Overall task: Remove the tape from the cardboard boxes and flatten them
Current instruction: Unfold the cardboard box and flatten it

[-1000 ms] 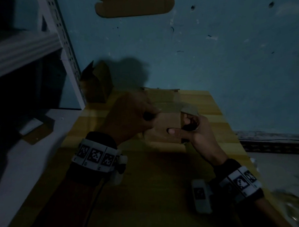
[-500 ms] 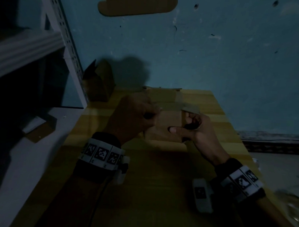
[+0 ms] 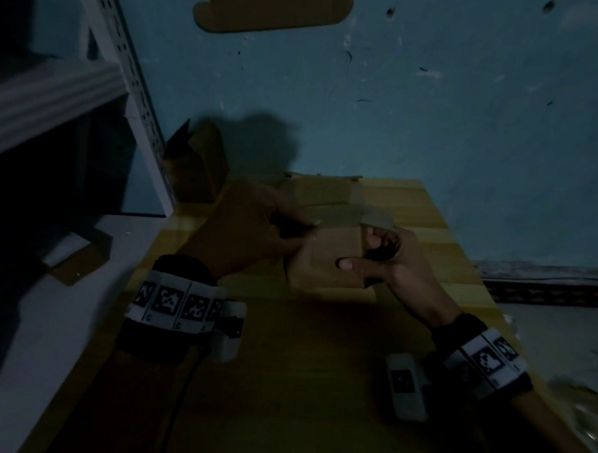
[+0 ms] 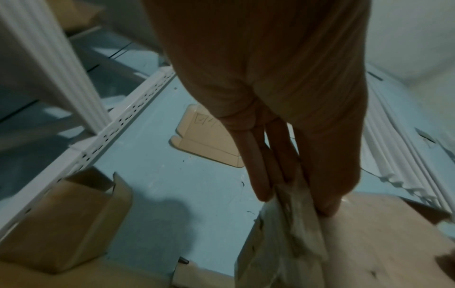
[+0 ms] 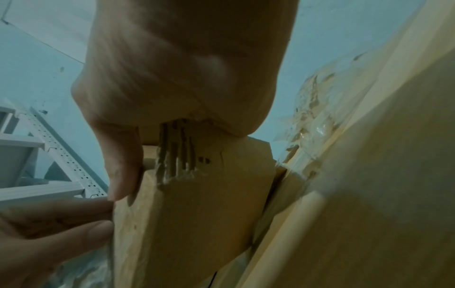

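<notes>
A small brown cardboard box is held above the wooden table between both hands. My left hand is at its left edge. In the left wrist view the fingers and thumb pinch a crumpled strip of clear tape that runs across the box top. My right hand grips the box's right side, thumb on the front face. In the right wrist view the thumb and palm clamp a torn cardboard flap. More wrinkled tape clings beside it.
An opened cardboard box stands at the table's far left corner by a white perforated shelf post. Flattened cardboard lies on the blue floor beyond. A cardboard scrap lies on the white shelf at left.
Both hands keep their holds. The box and hands have drifted slightly away from me, and the tape strip looks a little more stretched across the box top.
</notes>
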